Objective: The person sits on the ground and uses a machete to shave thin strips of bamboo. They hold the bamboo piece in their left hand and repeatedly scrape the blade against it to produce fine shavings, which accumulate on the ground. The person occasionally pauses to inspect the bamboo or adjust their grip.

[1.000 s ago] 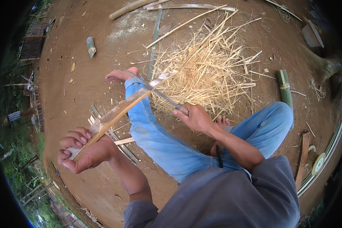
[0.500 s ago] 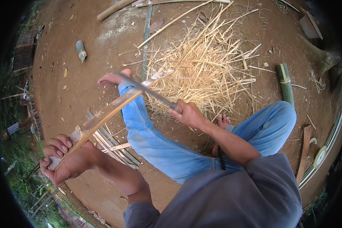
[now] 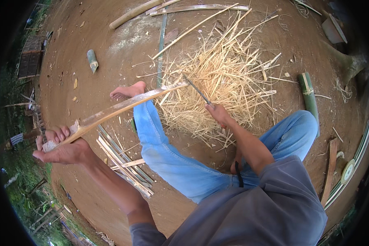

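Observation:
My left hand [image 3: 65,148] is closed around the near end of a long bamboo slat [image 3: 123,110], out at the left. The slat slants up to the right across my shin, and its far end reaches the edge of the shavings pile [image 3: 219,74]. In my right hand [image 3: 219,115], the fingers wrap the handle of a knife [image 3: 198,89]. The blade points up and left, with its tip by the slat's far end; whether they touch I cannot tell. My jeans-clad left leg [image 3: 151,131] stretches out beneath the slat, with the foot bare.
Thin bamboo strips [image 3: 127,162] lie beside my left leg. A short bamboo piece [image 3: 92,60] is at the far left, and a thicker green bamboo tube [image 3: 308,94] stands out on the right. Poles [image 3: 135,14] lie at the back. A brown plank [image 3: 329,172] lies at the right.
The knife has swung from across the slat to its far end, with my right hand shifting right and slightly up. My left hand and the slat's near end have moved up and left.

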`<state>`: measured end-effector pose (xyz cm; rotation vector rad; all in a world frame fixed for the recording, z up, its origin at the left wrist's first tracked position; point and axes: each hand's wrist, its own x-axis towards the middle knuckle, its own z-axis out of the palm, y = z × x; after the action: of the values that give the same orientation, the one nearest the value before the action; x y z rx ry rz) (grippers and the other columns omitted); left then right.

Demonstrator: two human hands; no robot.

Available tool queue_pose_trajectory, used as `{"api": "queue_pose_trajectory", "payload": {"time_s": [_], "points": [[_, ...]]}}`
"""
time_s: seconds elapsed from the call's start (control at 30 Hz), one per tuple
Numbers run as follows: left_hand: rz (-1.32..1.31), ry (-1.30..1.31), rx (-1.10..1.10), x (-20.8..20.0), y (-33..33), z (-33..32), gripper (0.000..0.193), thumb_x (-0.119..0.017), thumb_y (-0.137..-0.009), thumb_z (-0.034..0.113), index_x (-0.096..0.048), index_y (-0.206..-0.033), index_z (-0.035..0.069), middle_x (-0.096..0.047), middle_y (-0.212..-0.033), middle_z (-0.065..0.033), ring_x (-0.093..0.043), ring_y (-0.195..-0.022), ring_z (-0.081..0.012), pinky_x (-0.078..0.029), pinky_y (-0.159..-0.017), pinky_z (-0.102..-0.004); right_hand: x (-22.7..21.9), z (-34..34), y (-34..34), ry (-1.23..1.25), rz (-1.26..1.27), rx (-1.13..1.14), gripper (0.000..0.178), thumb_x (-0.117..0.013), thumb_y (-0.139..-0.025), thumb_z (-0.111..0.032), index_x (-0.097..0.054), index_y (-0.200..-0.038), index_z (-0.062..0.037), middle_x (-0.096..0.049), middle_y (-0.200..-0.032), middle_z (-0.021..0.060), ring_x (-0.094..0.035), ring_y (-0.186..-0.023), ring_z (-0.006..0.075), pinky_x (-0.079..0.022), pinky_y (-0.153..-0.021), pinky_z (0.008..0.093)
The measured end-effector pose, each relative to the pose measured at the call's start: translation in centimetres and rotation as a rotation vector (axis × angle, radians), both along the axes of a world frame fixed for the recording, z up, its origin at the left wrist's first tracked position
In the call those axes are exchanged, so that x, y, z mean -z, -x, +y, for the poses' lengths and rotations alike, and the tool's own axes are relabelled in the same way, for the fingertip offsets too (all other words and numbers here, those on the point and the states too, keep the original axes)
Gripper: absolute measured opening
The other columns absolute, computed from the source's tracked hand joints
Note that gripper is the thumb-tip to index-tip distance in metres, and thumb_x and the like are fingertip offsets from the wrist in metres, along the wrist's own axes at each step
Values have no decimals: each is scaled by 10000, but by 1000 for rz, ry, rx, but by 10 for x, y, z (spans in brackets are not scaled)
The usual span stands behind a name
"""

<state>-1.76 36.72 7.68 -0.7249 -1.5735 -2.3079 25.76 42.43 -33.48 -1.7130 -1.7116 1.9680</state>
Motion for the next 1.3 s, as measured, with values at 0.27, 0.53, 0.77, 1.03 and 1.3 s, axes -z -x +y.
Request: {"api": "queue_pose_trajectory", "payload": {"time_s": [0.27, 0.53, 0.77, 1.03, 1.3], "points": [[-127, -69, 783, -47, -58, -142, 367, -491, -963, 320, -345, -671, 151, -291, -535, 22, -263, -479, -96, -254, -526, -266, -187, -100, -46, 75, 50, 14, 557, -482, -963, -517, -563, -799, 8, -478, -513, 46, -478, -422, 179, -418, -445, 363], [5, -62, 740, -53, -129, -219, 301, -531, -844, 249, -314, -657, 155, -284, -521, 18, -272, -486, -103, -255, -523, -283, -320, -203, -53, -506, 379, -386, 515, -582, -926, -483, -577, -869, 29, -527, -537, 182, -586, -529, 294, -474, -538, 436], [-12, -74, 729, -33, -116, -205, 289, -540, -798, 248, -313, -649, 151, -289, -518, 15, -275, -480, -100, -252, -518, -277, -250, -151, -56, -380, 188, -377, 558, -556, -929, -516, -586, -851, 36, -538, -518, 160, -592, -501, 294, -484, -525, 432], [-68, -80, 680, 15, -57, -132, 277, -549, -777, 217, -319, -639, 150, -286, -520, 16, -268, -483, -96, -250, -519, -266, -113, -70, -13, -428, 137, -217, 586, -545, -937, -497, -614, -914, 85, -573, -525, 205, -583, -440, 349, -506, -503, 473], [-93, -53, 703, 85, 18, -39, 272, -563, -761, 175, -326, -629, 153, -289, -534, 6, -272, -494, -107, -247, -524, -263, 0, 41, 63, -312, -10, -271, 534, -482, -975, -484, -637, -911, 23, -587, -579, 113, -559, -483, 239, -503, -509, 431]]}}
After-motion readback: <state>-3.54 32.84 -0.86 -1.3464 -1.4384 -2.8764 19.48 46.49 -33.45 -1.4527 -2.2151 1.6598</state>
